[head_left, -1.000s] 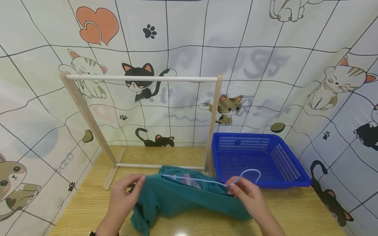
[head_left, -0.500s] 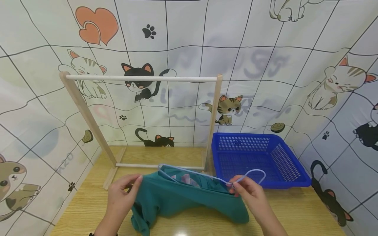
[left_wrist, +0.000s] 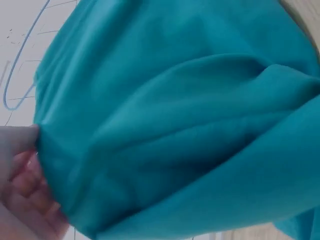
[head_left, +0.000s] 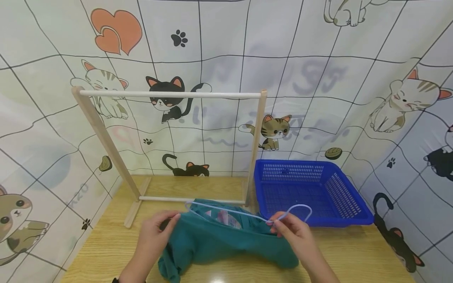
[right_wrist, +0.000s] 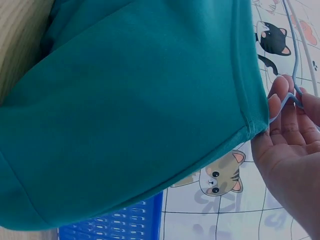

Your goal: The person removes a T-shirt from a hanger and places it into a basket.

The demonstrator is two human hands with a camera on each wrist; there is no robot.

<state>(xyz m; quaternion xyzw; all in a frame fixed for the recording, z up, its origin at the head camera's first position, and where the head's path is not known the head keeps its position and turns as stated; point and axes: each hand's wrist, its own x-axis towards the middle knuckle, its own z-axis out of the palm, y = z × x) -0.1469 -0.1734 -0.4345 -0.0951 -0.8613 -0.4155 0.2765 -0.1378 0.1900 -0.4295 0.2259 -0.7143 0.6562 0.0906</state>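
A teal shirt (head_left: 230,243) is held up over the table, its wide opening upward and a pale pink patch (head_left: 223,217) showing inside. My left hand (head_left: 158,232) pinches the shirt's left edge between thumb and fingers, as the left wrist view also shows. With its fingertips, my right hand (head_left: 293,232) holds a thin light-blue hanger (head_left: 300,205) near the base of the hook. The hanger's left end stands out above the opening, while its right end is hidden by the shirt and hand. In the right wrist view, the right fingers (right_wrist: 290,120) are beside the shirt's hem corner.
Behind the shirt stands a wooden rack (head_left: 256,137) with a white top bar (head_left: 170,94). A blue perforated basket (head_left: 350,196) sits at the right, just behind my right hand. Cat-printed sheeting (head_left: 226,47) encloses the wooden table (head_left: 354,255).
The hanger's left end has come up out of the shirt's opening, then shifted slightly left and down. My left hand, with the shirt edge, has moved a little right.
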